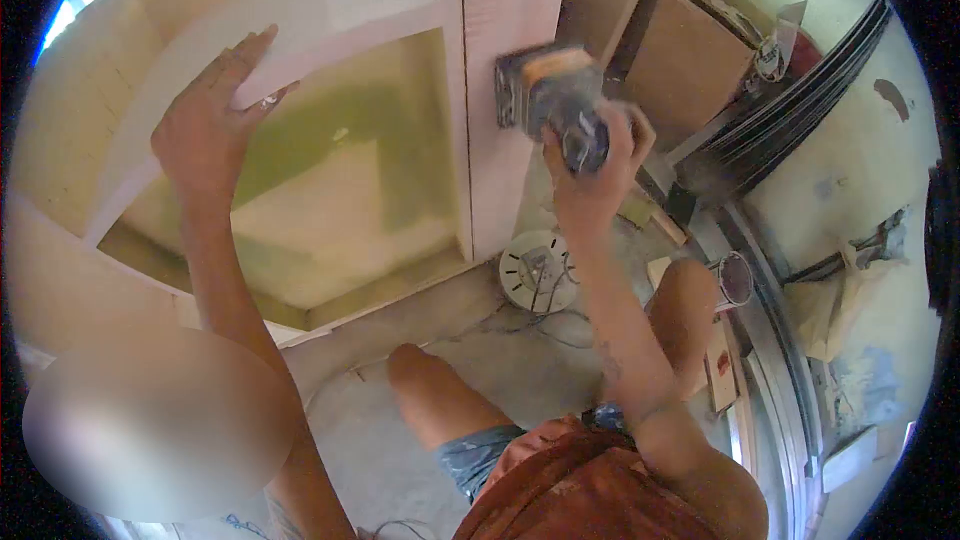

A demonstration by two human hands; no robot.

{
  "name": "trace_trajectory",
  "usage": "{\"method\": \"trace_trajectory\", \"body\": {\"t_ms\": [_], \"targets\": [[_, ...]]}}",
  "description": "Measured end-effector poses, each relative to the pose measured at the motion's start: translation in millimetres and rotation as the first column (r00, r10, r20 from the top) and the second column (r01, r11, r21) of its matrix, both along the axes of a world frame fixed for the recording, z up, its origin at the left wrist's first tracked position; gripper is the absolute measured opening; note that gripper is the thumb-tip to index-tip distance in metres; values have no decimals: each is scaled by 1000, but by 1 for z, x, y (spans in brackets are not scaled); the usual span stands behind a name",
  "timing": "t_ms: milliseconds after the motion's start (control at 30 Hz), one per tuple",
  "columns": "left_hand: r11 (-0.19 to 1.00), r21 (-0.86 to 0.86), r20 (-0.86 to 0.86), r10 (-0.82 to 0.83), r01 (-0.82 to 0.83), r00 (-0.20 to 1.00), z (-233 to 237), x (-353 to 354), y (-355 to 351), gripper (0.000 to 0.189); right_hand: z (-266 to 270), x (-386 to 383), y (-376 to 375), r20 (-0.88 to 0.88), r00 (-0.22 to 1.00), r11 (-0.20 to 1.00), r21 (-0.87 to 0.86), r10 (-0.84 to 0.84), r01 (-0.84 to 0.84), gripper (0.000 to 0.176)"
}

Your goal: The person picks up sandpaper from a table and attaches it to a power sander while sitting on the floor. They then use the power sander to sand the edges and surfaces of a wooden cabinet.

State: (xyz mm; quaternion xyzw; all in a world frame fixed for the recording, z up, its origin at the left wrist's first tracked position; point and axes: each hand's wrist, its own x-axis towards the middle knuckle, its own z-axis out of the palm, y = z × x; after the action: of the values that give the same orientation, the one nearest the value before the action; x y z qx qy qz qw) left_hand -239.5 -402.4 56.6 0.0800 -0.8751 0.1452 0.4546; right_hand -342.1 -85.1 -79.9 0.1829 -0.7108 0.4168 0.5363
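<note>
My right hand is wrapped round a power sander with a dark body and an orange band. The sander's pad is against the pale pink upright post of a wooden cabinet. Motion slightly blurs the tool and fingers. On the cabinet's curved, pinkish-white front rail, my left hand rests with fingers stretched out and the thumb apart, the rail's edge between them. Something shiny shows at the thumb. Below the rail is a recessed back panel, yellowish with green patches.
A round white slotted object with a cord lies on the floor by the post. At right are a cardboard box, long dark strips, a tin and metal rails. My bare knees are near the cabinet; a blurred oval covers the lower left.
</note>
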Motion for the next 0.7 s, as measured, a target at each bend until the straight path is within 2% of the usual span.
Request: {"method": "trace_trajectory", "body": {"t_ms": [33,67,133,167,200,267,333,467,533,600,667,700], "targets": [[999,-43,-12,-14,13,1000,-1,0,-1,58,23,-1,2,-20,1000,998,62,-4,5,68],[999,-35,-16,-15,14,1000,-1,0,2,58,42,-4,3,-24,1000,997,71,-5,6,68],[999,-45,-3,11,-11,1000,1,2,4,58,79,-11,1,-186,982,997,74,23,-9,62],[999,-39,-5,11,-11,1000,-1,1,2,58,97,-13,0,-189,982,997,79,23,-8,62],[995,-100,-30,-15,12,999,-2,-1,-4,58,112,-14,-1,-215,977,997,80,4,14,61],[987,-158,-42,-42,35,998,-3,-3,-4,58,132,-10,-3,-232,973,996,82,-15,35,61],[991,-124,19,53,-50,998,0,-1,1,56,139,-5,-7,-263,965,998,67,17,0,62],[994,-112,-21,-11,9,1000,0,-2,0,59,84,-8,0,-129,991,997,73,-18,27,61],[994,84,107,56,-65,993,5,1,10,61,39,-2,3,-49,998,988,146,-38,45,59],[999,46,59,26,-29,998,1,-2,3,62,-15,2,2,27,1000,997,73,6,-8,59],[1000,6,8,-3,3,1000,0,-2,1,62,-58,14,4,172,985,993,119,-24,3,60],[999,42,4,-10,10,1000,0,-1,3,61,-82,15,5,176,984,993,120,-24,3,60]]}}
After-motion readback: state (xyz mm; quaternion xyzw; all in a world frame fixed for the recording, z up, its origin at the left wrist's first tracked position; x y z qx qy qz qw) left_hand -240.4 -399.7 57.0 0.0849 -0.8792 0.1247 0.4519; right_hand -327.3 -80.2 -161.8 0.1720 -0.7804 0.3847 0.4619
